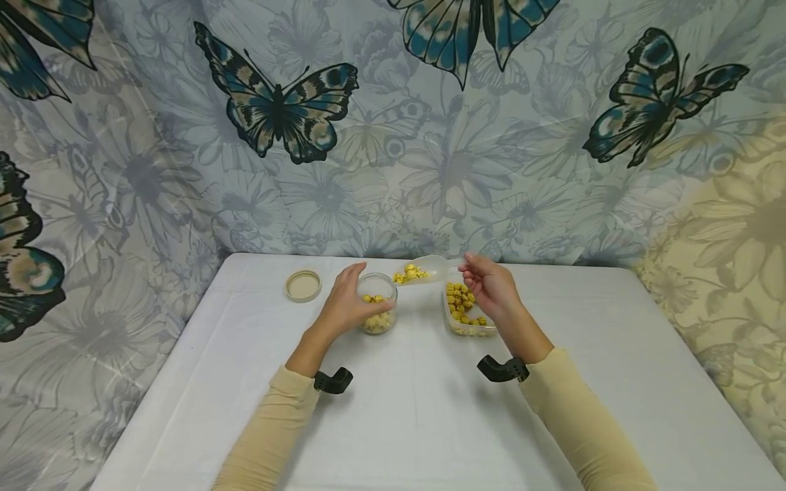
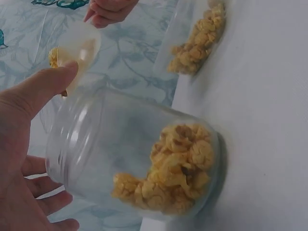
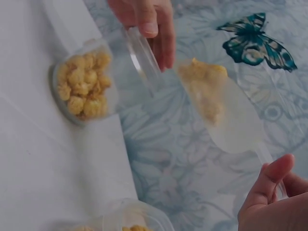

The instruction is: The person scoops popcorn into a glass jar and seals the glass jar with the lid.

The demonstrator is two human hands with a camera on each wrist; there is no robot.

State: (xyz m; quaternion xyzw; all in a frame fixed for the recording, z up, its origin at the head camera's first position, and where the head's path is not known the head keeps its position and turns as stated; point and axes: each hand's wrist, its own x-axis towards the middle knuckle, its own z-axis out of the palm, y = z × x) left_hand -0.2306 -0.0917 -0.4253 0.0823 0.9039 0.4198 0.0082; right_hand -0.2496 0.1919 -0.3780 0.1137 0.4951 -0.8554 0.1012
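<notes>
A white-covered table (image 1: 417, 423) is being backed by floral fabric (image 1: 454, 170) printed with teal butterflies (image 1: 279, 112). A clear jar (image 2: 125, 139) of popcorn (image 2: 183, 178) is being encircled near its rim by the widely curved left hand (image 1: 345, 305). Beside its mouth, a loaded scoop (image 1: 434, 267) is being pinched by the right hand (image 1: 495, 288), near a popcorn tub (image 1: 469, 330).

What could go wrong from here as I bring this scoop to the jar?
Spill: popcorn sits right at the scoop's front edge, so pieces might drop on the table if it tilts early.
Tipping: the left hand looks loosely spread around the jar's mouth, so a bump could shift it.
Blocked path: the left thumb is near the mouth and might catch the scoop.
</notes>
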